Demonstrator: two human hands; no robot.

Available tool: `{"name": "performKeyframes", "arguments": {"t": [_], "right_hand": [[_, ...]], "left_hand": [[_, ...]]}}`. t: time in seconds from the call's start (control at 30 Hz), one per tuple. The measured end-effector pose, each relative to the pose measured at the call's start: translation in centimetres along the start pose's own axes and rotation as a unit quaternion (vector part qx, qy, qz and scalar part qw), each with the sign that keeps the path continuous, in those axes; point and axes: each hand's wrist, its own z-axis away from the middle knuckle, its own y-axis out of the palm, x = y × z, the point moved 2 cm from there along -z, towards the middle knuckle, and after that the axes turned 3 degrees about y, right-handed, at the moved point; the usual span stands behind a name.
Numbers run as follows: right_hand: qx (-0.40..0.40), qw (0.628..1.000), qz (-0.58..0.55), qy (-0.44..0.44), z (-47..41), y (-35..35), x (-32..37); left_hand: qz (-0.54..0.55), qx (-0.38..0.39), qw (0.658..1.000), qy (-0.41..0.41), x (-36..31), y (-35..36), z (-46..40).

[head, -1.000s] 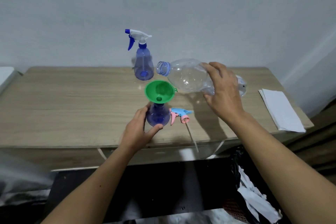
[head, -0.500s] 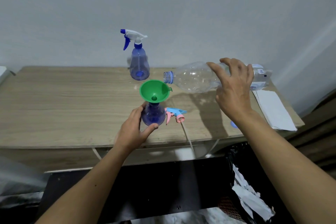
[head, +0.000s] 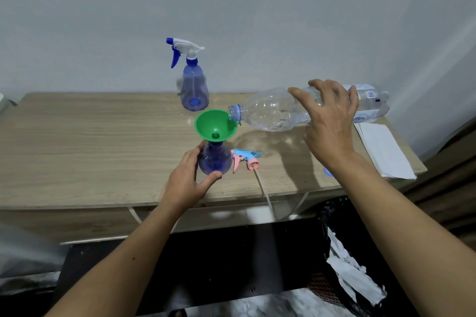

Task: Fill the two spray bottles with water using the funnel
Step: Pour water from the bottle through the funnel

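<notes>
A green funnel (head: 215,125) sits in the neck of an open blue spray bottle (head: 215,161) near the table's front edge. My left hand (head: 186,183) grips that bottle's base. My right hand (head: 329,121) holds a clear plastic water bottle (head: 270,110) on its side, its open mouth at the funnel's right rim, with a little water inside. A second blue spray bottle (head: 194,90) with a white and blue trigger head stands at the back. A pink and light-blue trigger head (head: 246,158) lies beside the open bottle.
The wooden table (head: 90,149) stands against a white wall. A folded white paper towel (head: 383,149) lies at the right end. A small blue cap (head: 327,172) lies near the front edge under my right forearm. A bin with crumpled paper (head: 353,275) stands below right.
My right hand drew the water bottle to the right, then tilted its mouth down onto the funnel's rim. My left hand has stayed on the open spray bottle.
</notes>
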Motion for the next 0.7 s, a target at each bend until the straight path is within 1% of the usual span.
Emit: {"name": "performKeyframes", "arguments": {"t": [0.53,0.7], "right_hand": [[-0.007,1.000,0.014,-0.016,0.21,0.02,0.00],[-0.013,1.000,-0.001,-0.028,0.27,0.02,0.02]], "left_hand": [[0.003,0.002,1.000,0.003,0.22,0.04,-0.05],[0.006,-0.002,1.000,0.006,0.28,0.10,-0.07]]}}
